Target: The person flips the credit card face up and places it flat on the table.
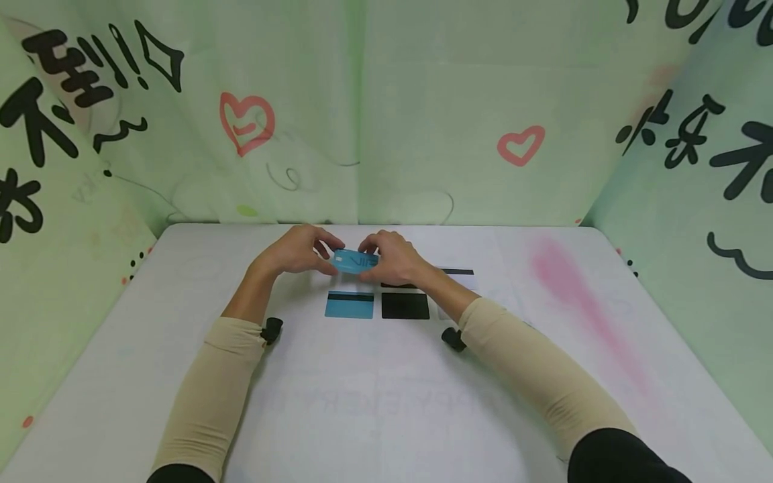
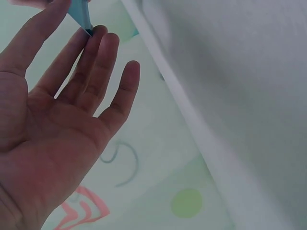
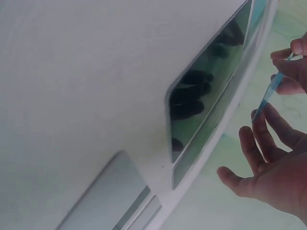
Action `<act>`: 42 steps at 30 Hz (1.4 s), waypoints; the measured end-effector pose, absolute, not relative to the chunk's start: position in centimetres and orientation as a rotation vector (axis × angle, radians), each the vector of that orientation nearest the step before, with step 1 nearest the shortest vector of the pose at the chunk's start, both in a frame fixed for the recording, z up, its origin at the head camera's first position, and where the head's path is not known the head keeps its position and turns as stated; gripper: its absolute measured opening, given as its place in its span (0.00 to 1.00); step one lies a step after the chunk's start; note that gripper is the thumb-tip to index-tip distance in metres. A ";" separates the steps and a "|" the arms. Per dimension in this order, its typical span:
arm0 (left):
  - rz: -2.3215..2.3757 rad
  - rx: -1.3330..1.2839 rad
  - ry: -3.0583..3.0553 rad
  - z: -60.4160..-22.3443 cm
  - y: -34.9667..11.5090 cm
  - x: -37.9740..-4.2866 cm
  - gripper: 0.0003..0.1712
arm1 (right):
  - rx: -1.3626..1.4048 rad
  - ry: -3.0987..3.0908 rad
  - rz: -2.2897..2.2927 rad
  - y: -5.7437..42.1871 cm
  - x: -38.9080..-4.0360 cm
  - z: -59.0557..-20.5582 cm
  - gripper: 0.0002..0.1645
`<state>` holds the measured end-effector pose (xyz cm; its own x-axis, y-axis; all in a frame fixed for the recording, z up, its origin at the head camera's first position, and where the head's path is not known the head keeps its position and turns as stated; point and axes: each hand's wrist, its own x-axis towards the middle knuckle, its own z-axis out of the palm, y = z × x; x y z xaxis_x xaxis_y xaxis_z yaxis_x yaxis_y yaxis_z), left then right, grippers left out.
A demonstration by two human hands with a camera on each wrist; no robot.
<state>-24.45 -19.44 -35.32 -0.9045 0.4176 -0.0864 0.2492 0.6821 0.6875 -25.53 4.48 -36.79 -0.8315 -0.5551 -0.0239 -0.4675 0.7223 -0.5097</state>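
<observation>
A blue card (image 1: 353, 261) with pale lettering and a small light chip is held up over the far part of the table, between both hands. The left hand (image 1: 300, 249) pinches its left end between thumb and fingers; in the left wrist view the card's corner (image 2: 82, 15) meets the fingertips, the little finger apart. At its right end the right hand (image 1: 392, 258) grips it by the edges. Seen from the right wrist, the card (image 3: 271, 93) appears nearly edge-on. Below the hands lie a blue card with a black stripe (image 1: 349, 306) and a glossy black card (image 1: 405, 306).
A pale card with a dark stripe (image 1: 460, 278) lies behind the right forearm, which partly hides it and others. The white table (image 1: 374, 402) ends at a green printed curtain (image 1: 398, 134). Black wrist devices (image 1: 272, 331) sit at both wrists.
</observation>
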 end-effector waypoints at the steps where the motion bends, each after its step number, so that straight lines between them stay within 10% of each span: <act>1: 1.023 0.532 2.665 -35.4 -19.5 -24.4 0.31 | -0.825 2.747 -0.741 4.5 -25.6 -36.8 0.32; 42: 0.710 0.453 2.708 -36.2 -18.1 -24.2 0.29 | -0.876 2.693 -0.690 5.3 -25.6 -37.8 0.31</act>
